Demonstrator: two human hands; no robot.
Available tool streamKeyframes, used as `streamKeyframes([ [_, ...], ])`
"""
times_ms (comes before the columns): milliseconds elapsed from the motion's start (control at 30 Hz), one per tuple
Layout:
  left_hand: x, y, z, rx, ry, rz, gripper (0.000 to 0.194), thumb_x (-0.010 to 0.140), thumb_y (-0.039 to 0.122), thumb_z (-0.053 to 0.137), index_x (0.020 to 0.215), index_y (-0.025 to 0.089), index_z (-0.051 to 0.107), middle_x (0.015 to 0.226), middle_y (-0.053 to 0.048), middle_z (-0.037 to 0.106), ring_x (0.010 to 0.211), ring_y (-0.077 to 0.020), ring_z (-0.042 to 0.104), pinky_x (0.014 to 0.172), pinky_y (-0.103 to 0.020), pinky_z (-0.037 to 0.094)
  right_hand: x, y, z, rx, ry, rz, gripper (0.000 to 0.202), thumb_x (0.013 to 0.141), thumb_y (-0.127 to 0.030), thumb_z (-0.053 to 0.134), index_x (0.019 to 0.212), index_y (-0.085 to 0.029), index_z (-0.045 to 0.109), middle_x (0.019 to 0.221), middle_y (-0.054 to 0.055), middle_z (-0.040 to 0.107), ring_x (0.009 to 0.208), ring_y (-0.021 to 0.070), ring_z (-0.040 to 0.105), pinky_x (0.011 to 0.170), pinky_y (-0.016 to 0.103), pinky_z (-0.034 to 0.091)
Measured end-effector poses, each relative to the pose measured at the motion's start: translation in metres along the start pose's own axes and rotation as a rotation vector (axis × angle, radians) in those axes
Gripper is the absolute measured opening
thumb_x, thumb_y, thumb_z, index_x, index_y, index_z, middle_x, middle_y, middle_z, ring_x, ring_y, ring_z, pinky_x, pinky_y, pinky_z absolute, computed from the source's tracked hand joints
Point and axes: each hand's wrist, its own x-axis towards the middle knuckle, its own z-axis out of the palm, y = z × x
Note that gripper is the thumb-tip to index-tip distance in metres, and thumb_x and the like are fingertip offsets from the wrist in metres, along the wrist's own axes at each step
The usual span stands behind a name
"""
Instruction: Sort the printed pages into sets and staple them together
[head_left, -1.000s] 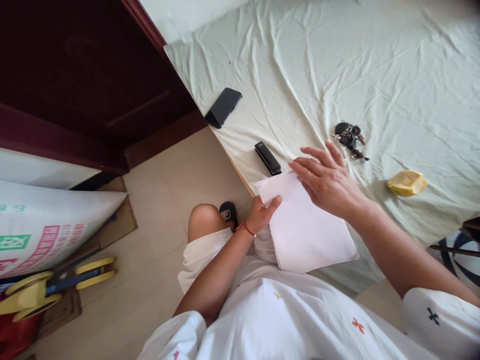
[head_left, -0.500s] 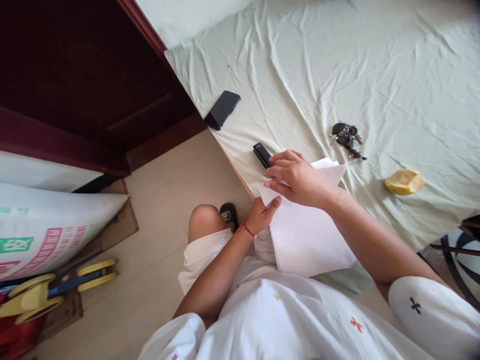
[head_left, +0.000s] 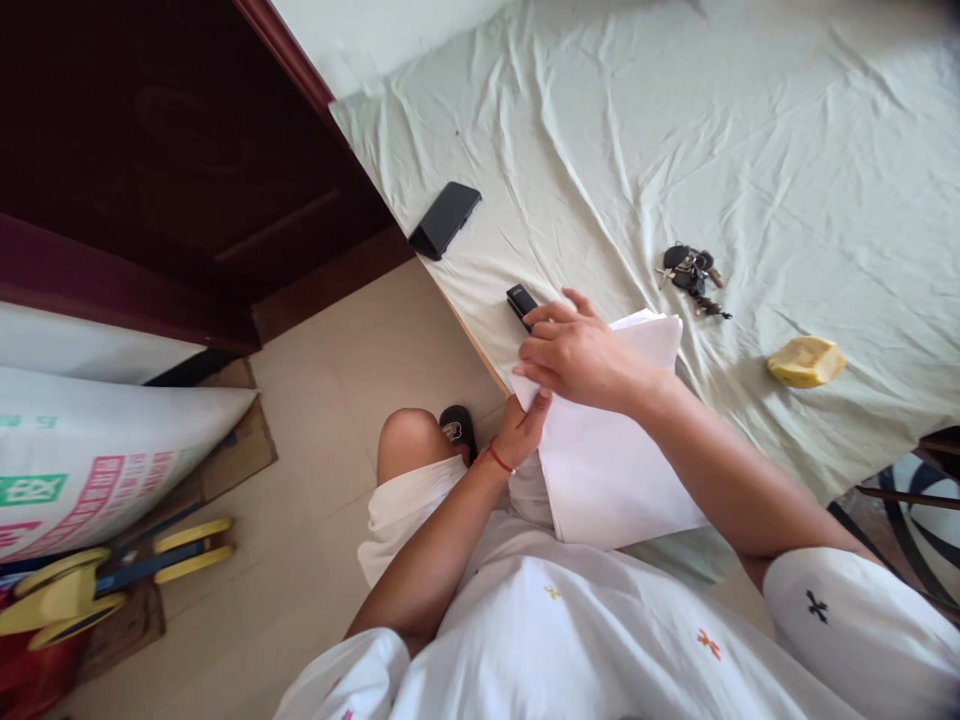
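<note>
A small stack of white paper sheets (head_left: pixel 615 470) lies over my lap and the near edge of the cloth-covered table, its far corners slightly fanned. My left hand (head_left: pixel 523 425) grips the stack's left corner, thumb on top and fingers hidden underneath. Across the upper part of the sheets lies my right hand (head_left: pixel 574 352), palm down with its fingers apart and pointing left over the paper's edge. Just beyond those fingers is a black stapler (head_left: pixel 519 303), its near end covered by the hand. Whether a fingertip touches it I cannot tell.
On the pale green cloth (head_left: pixel 600 150) lie a black phone (head_left: pixel 446 220), a bunch of keys (head_left: pixel 691 272) and a peeled yellow fruit (head_left: pixel 806 361). Left on the floor are a large white printed sack (head_left: pixel 112 460) and a yellow-and-blue object (head_left: pixel 150 570).
Both hands and the paper have shifted slightly left. The right hand's fingers now sit closer to the left thumb and cover more of the stapler's near end.
</note>
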Motion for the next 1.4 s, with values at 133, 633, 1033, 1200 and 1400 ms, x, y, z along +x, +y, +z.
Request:
streamKeyframes([
  [133, -0.003, 0.009, 0.005, -0.051, -0.006, 0.054, 0.061, 0.094, 0.072, 0.060, 0.120, 0.020, 0.076, 0.121, -0.012, 0.079, 0.125, -0.0303, 0.070, 0.113, -0.043, 0.053, -0.025, 0.027, -0.014, -0.080, 0.037, 0.027, 0.034, 0.109, -0.040, 0.050, 0.116, -0.022, 0.077, 0.106, 0.010, 0.079, 0.137, 0.0348, 0.054, 0.123, 0.070, 0.017],
  [633, 0.001, 0.009, 0.003, -0.192, 0.060, -0.014, 0.060, 0.088, 0.072, 0.070, 0.118, 0.020, 0.078, 0.126, -0.009, 0.079, 0.127, -0.0303, 0.070, 0.117, -0.044, 0.051, -0.109, 0.082, -0.025, 0.898, 0.283, 0.580, 0.036, 0.087, -0.056, 0.080, 0.109, -0.028, 0.074, 0.085, 0.001, 0.074, 0.075, 0.0192, 0.069, 0.068, 0.032, 0.054],
  [1033, 0.010, 0.053, 0.009, -0.572, -0.038, -0.018, 0.074, 0.073, 0.057, 0.090, 0.137, 0.027, 0.068, 0.146, -0.010, 0.070, 0.142, -0.0359, 0.060, 0.121, -0.050, 0.047, -0.150, 0.047, 0.021, 1.520, 0.183, 1.074, 0.038, 0.065, -0.049, 0.097, 0.086, -0.020, 0.083, 0.087, 0.009, 0.083, 0.073, 0.0266, 0.079, 0.068, 0.037, 0.067],
  [1200, 0.027, 0.074, 0.007, -0.603, -0.223, 0.107, 0.054, 0.073, 0.046, 0.091, 0.121, 0.029, 0.072, 0.158, -0.007, 0.060, 0.148, -0.0382, 0.053, 0.122, -0.055, 0.044, -0.151, 0.047, 0.023, 1.517, 0.186, 1.119, 0.040, 0.064, -0.052, 0.097, 0.085, -0.020, 0.082, 0.084, 0.008, 0.083, 0.068, 0.0248, 0.078, 0.062, 0.032, 0.066],
  [1400, 0.026, 0.072, 0.008, -0.478, -0.239, 0.026, 0.052, 0.068, 0.043, 0.096, 0.110, 0.026, 0.072, 0.149, -0.011, 0.067, 0.142, -0.0366, 0.060, 0.118, -0.051, 0.047, -0.154, 0.050, 0.021, 1.445, 0.267, 1.127, 0.043, 0.071, -0.062, 0.090, 0.086, -0.022, 0.080, 0.079, 0.007, 0.081, 0.063, 0.0241, 0.076, 0.056, 0.033, 0.063],
])
